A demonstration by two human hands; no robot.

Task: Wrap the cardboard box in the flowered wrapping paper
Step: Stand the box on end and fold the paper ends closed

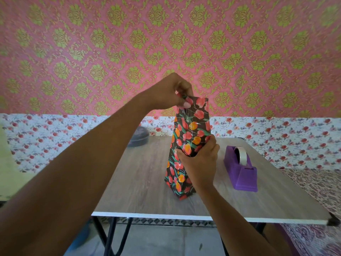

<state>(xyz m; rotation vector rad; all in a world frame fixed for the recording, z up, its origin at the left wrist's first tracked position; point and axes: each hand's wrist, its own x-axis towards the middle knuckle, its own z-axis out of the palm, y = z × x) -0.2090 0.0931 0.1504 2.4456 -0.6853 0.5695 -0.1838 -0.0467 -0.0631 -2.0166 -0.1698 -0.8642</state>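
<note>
the box point(178, 174) stands on end near the middle of the table point(140, 182), leaning a little. its long sides are already covered by the paper point(201, 117), and no cardboard shows anywhere. the bottom end rests on the table, so i cannot tell whether it is folded shut.

the right hand point(200, 159) grips the box at mid-height, fingers curled round its 3 o'clock edge and thumb on the near face. the left hand point(171, 91) is at the top, at 12 o'clock, with thumb and fingers clamped on the 9 o'clock corner of the loose paper that stands above the box.

by my reckoning the body wrap is done and the top end is the step in hand: its flaps look unfolded and untaped. the tape dispenser point(240, 170) sits at 3 o'clock, near but not touching. a grey tub point(139, 138) sits at 10 o'clock.
</note>
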